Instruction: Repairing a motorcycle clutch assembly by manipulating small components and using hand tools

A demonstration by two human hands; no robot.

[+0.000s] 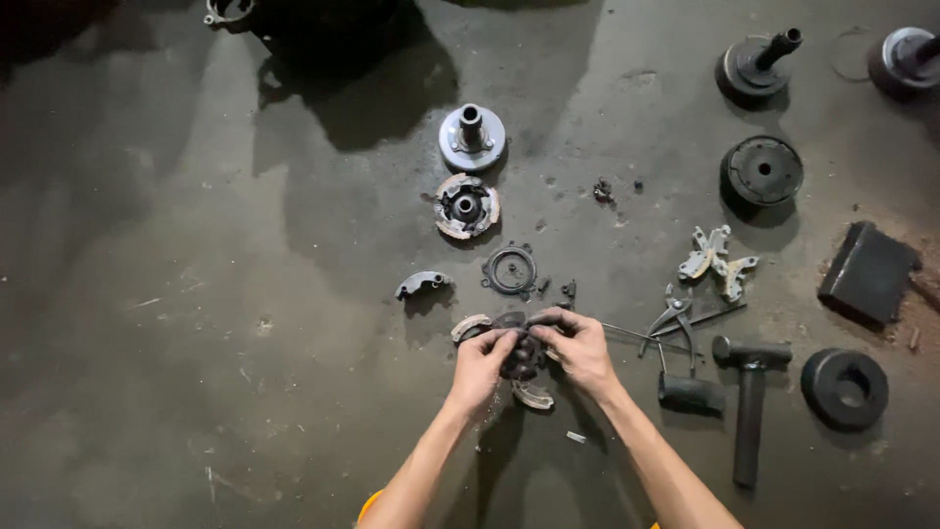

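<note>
I see both forearms reaching up from the bottom edge and meeting over the floor (196, 294). My left hand (482, 364) curls closed on the near-left side of the clutch shoe assembly (522, 360), a dark round part with pale curved shoes showing at its upper left and lower right. My right hand (578, 345) clamps its top right, thumb and fingers pinched over the rim. The assembly sits between the two hands, low in the middle of the view; I cannot tell whether it rests on the concrete.

Left of the hands the floor gives wide open room. Just above lie a loose curved shoe (421, 284) and a dark ring (510, 268), with a second shoe assembly (466, 206) and a grey hub (472, 137) further up. To the right things crowd in: pliers (674, 315) near my right hand, a hammer (749, 392), a black ring (845, 388) and a flat dark block (868, 272) towards the right edge.
</note>
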